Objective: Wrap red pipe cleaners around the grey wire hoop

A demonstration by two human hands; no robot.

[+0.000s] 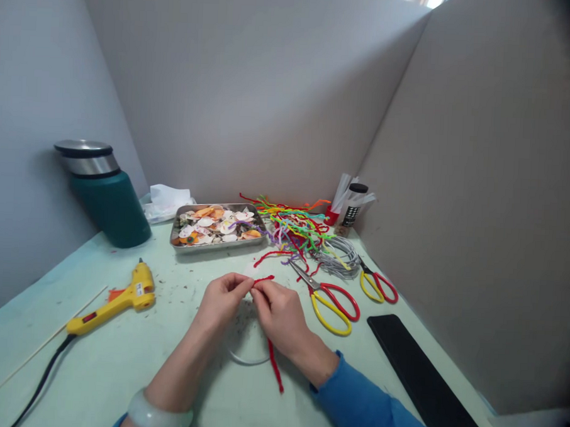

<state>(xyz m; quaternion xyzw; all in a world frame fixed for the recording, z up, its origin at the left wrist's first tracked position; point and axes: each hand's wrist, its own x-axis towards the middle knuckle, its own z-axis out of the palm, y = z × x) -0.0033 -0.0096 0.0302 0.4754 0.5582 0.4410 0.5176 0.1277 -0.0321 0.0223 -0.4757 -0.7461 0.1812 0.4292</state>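
My left hand (220, 302) and my right hand (280, 314) meet above the table, both closed in a pinch with thumbs and forefingers nearly touching. Between the fingertips runs a piece of red yarn (274, 367); a short end sticks out above the right fingers and a longer tail hangs below that hand. A thin pale hoop (247, 362) hangs under the hands, its lower curve showing. Its upper part is hidden by the fingers, so how the yarn lies on it cannot be made out.
Scissors with red and yellow handles (331, 303) lie right, near a second pair (379, 285), a wire coil (337, 257) and tangled coloured yarn (294, 223). Behind stands a tray of shells (179, 249). Left are a yellow glue gun (120, 304) and green bottle (112, 209); right, a black slab (424, 377).
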